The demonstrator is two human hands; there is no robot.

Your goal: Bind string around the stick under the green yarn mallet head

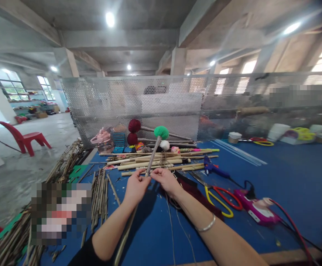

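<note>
A long wooden stick (126, 231) slants away from me with a green ball (161, 132) of yarn at its far end. Its upper part, below the ball, looks grey, while the lower part is bare wood. My left hand (137, 186) is closed around the stick at about its middle. Right beside it, my right hand (166, 181) pinches at the stick, seemingly on a thin string mostly hidden by the fingers. Thin grey string (171, 225) trails down over the blue table (152, 240) from beneath my right hand. A silver bangle (207, 224) circles my right wrist.
Behind my hands lie several pale sticks (150, 161) and dark red balls (134, 126) on sticks. To the right are scissors (223, 199), a blue glue gun (215, 168) and a purple power strip (256, 208). Twigs (99, 195) line the left; a perforated metal screen (133, 99) stands behind.
</note>
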